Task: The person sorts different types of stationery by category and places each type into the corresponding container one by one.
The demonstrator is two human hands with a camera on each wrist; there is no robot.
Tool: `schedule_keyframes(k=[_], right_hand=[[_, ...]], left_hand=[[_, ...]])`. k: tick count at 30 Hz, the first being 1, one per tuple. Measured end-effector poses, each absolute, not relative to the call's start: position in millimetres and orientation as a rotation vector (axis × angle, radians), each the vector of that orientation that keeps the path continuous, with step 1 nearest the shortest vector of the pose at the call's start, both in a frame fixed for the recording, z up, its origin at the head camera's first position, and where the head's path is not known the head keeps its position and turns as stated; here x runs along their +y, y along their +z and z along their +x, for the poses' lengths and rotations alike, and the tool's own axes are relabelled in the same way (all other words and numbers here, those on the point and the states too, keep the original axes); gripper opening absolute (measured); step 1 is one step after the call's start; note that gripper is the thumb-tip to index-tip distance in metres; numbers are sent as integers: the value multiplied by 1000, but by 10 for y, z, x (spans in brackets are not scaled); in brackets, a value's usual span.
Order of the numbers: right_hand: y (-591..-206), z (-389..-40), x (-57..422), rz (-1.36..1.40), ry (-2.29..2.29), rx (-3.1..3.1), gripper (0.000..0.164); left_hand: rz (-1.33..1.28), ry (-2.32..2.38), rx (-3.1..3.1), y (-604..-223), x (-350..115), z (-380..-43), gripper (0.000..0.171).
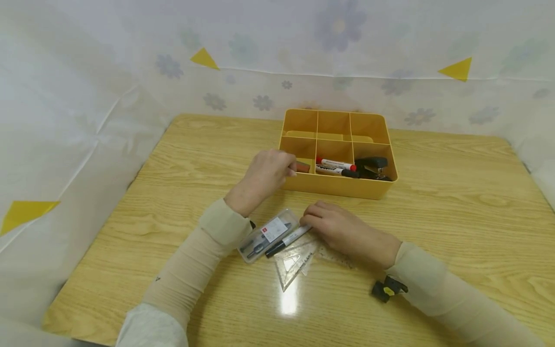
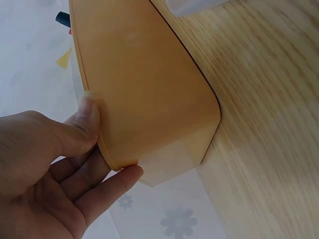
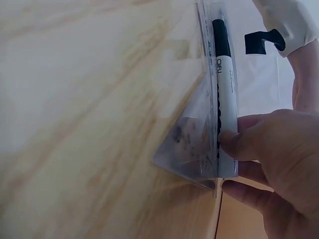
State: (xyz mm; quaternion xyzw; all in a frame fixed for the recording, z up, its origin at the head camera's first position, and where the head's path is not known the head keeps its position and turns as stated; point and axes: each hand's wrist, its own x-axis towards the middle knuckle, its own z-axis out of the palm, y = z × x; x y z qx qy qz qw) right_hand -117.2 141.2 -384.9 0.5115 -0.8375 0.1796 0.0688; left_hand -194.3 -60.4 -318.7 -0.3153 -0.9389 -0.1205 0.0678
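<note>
My left hand (image 1: pixel 264 176) is at the near left corner of a yellow compartment organizer box (image 1: pixel 342 187). In the left wrist view its thumb lies on the box's outer wall at the rim, with other fingers curled around the corner. My right hand (image 1: pixel 338 226) pinches the white end of a black-capped marker (image 1: pixel 296 235). Under and beside that marker lie a clear set square (image 1: pixel 282 279) and other clear drawing pieces, partly hidden by the hand. A clear case (image 1: pixel 274 229) with a compass inside lies left of the marker.
The box's front compartments hold a brown block (image 1: pixel 302 166), red-capped and black-capped markers (image 1: pixel 338 165), and a black stapler (image 1: pixel 370 164). All stand on a wood-grain table (image 1: pixel 455 202). A pale flowered curtain (image 1: pixel 260 58) hangs behind and to the left.
</note>
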Motion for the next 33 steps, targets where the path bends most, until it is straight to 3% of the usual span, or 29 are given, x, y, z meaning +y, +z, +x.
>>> schedule_keyframes(k=[20, 33], right_hand=[[-3824, -1114, 1462, 1574, 554, -2534, 22], [-3627, -1101, 1705, 1455, 593, -2447, 27]], left_hand=[[-960, -341, -2800, -3200, -600, -1939, 13], [-933, -386, -2829, -3184, -600, -1931, 12]])
